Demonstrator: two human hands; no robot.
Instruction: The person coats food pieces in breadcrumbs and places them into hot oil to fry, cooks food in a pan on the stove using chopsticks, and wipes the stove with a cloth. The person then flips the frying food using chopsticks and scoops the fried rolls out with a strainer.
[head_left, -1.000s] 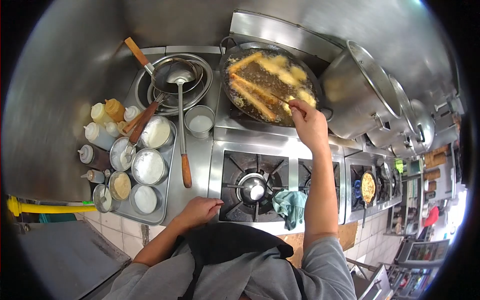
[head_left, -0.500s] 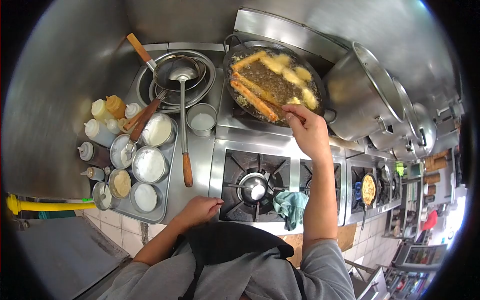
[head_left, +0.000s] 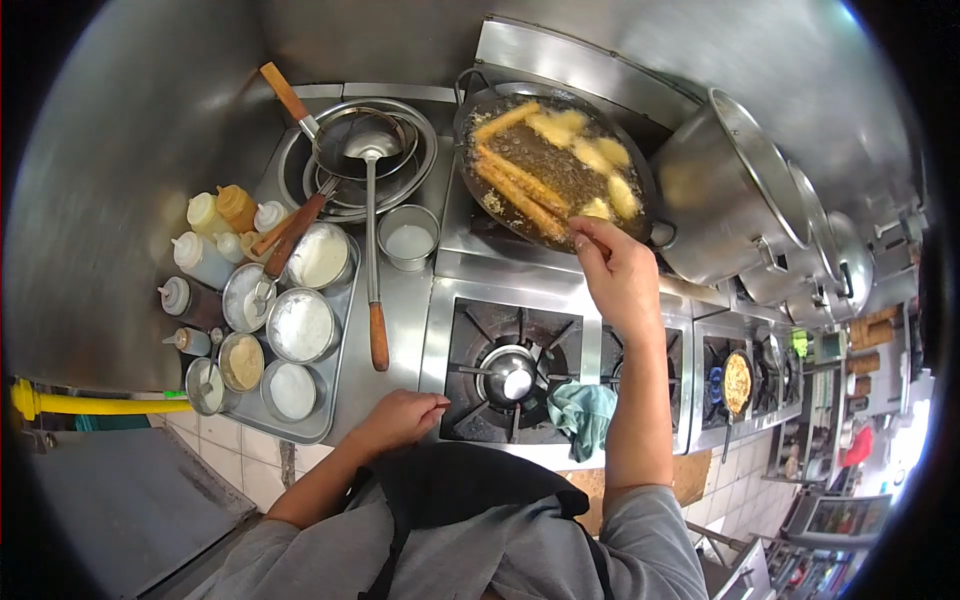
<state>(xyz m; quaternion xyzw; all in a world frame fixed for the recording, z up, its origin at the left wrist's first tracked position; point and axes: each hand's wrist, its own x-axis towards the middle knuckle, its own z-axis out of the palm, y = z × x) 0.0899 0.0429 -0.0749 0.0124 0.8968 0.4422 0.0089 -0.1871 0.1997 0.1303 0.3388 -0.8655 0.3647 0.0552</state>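
My right hand (head_left: 620, 272) is over the near right rim of a wide wok (head_left: 650, 200), with its fingers pinched together. What they hold, if anything, I cannot make out. In the bubbling oil, long golden fried sticks (head_left: 520, 188) lie on the left, with another stick (head_left: 507, 121) behind them. Pale yellow battered pieces (head_left: 622, 197) float along the back and right. My left hand (head_left: 402, 418) is closed in front of my body, near the left edge of the front burner (head_left: 512, 375). A small dark tip shows at its thumb, too small to name.
A ladle (head_left: 372, 220) lies left of the wok beside a strainer over bowls (head_left: 430, 150). A tray (head_left: 325, 420) carries several tins of powder, with squeeze bottles (head_left: 200, 262) alongside. Tall pots (head_left: 715, 190) stand right. A green cloth (head_left: 582, 415) hangs by the burner; a small pan (head_left: 738, 385) sits farther right.
The long fried sticks in the oil have shifted and now lie close side by side. A thin brown stick seen earlier by my right fingers no longer shows clearly. My left hand stays put.
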